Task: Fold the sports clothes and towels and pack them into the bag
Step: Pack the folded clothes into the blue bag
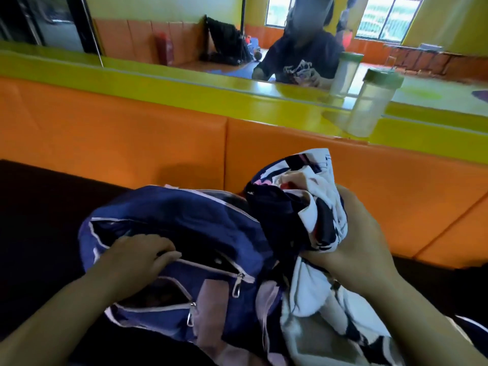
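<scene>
The left hand (137,256) is laid at the left. Its fingers are curled together over the lip of the unzipped main opening of the navy bag (206,228), which is gripped there and held agape. Just below those fingers a smaller pocket is seen, also unzipped, and metal zipper pulls (237,285) are hung to the right of the fingertips. The bag is rested on a dark surface (39,220) in front of orange wall padding (105,143).

Right of the opening, a bunched printed cloth (298,207), white and navy with some pink, is clamped in the right hand (361,247), with the fingers wrapped round its far side. The bundle is held above those fingers, touching the bag's right end, and a loose tail is draped below the wrist. Whether it is a garment or a towel cannot be told.

Beyond the right fingers, well apart, a green-lidded plastic bottle (372,101) is stood on a yellow ledge (184,99) against a mirror (184,30).
</scene>
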